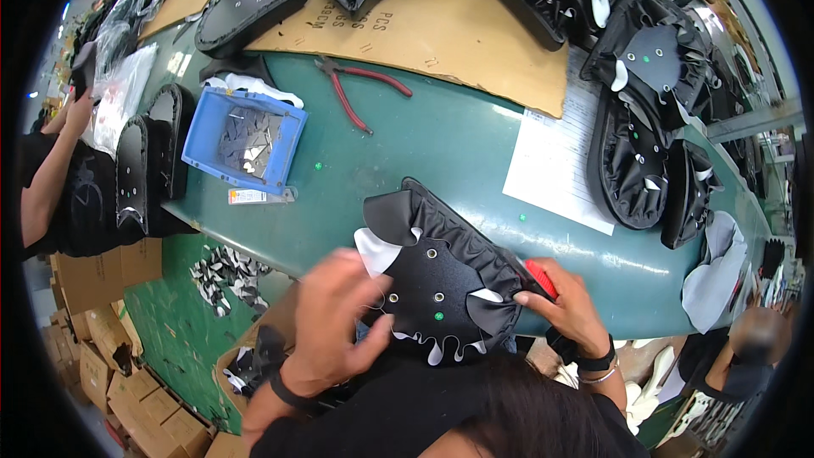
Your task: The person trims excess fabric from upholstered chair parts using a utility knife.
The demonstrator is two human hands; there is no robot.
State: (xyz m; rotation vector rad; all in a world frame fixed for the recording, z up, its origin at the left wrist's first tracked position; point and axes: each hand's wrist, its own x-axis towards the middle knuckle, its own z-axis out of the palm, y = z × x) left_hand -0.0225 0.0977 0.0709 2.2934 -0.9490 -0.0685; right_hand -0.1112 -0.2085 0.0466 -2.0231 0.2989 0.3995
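Observation:
In front of me lies a black upholstered pad [415, 284], its dark backing board facing up, with metal-rimmed holes and a green dot. Gathered black leather-like cover runs along its right side, and a white-backed flap stands up at the upper left. My right hand [564, 305] is closed on the pad's right edge, thumb on top, with a red handle [541, 278] also between its fingers; the rest of that tool is hidden. Motion smears my left hand [339, 318] at the pad's left edge. A thin pale thread or wire loops near its fingertips.
Red-handled pincers [352, 89] and a blue bin [244, 137] of small scraps rest on the green table [424, 148]. Cardboard [458, 42] bears several black pads at the back. Printed sheets [555, 170] and more pads [632, 153] lie right. A co-worker's arm [51, 174] is at left.

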